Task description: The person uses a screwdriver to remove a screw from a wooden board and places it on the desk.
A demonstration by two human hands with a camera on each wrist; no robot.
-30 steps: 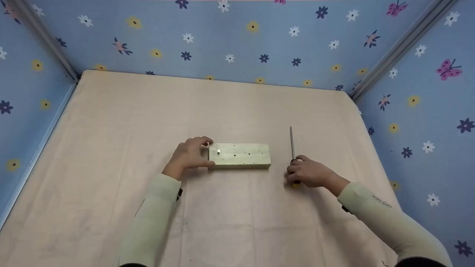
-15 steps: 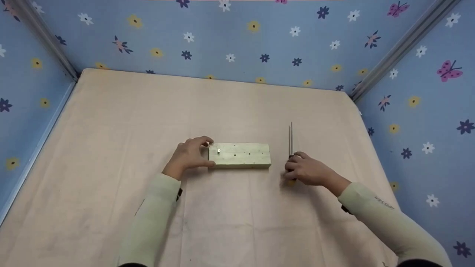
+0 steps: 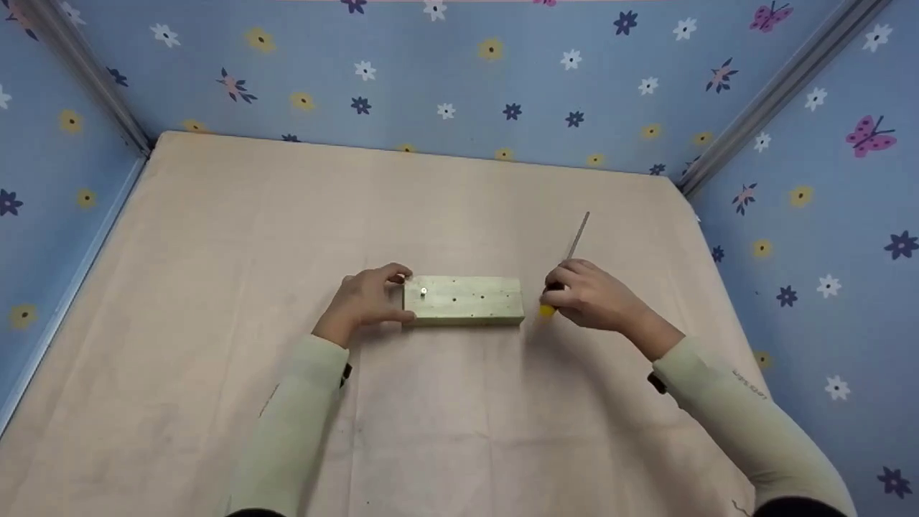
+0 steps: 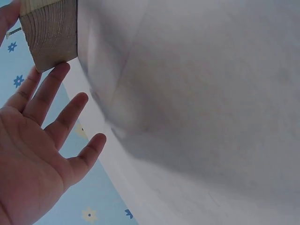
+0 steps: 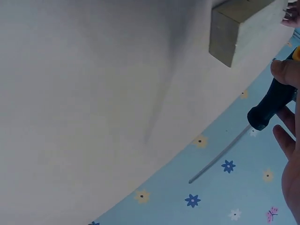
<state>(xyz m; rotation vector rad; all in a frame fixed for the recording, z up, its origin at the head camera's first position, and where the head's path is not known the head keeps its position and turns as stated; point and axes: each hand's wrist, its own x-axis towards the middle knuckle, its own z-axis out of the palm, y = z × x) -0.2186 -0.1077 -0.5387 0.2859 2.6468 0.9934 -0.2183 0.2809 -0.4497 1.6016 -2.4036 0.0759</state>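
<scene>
A pale wooden block (image 3: 470,300) lies lengthwise on the cloth, with several small dark holes in its top. A screw (image 3: 423,292) stands up near its left end; the left wrist view shows its shank (image 4: 15,33) sticking out of the wood. My left hand (image 3: 365,296) grips that end, thumb on the near side and fingertips on the far side. Right of the block, my right hand (image 3: 592,296) holds a screwdriver (image 5: 272,104) by its black and yellow handle, raised off the cloth. Its thin metal shaft (image 3: 579,235) points away and slightly right.
A beige cloth (image 3: 402,215) covers the table and stretches out around the block. Blue flowered walls (image 3: 459,79) close off the back and both sides, with grey metal posts (image 3: 782,93) at the corners.
My right hand has lifted the screwdriver off the cloth and moved up and slightly left, towards the block. The shaft has swung to lean right. Left hand and block have stayed put.
</scene>
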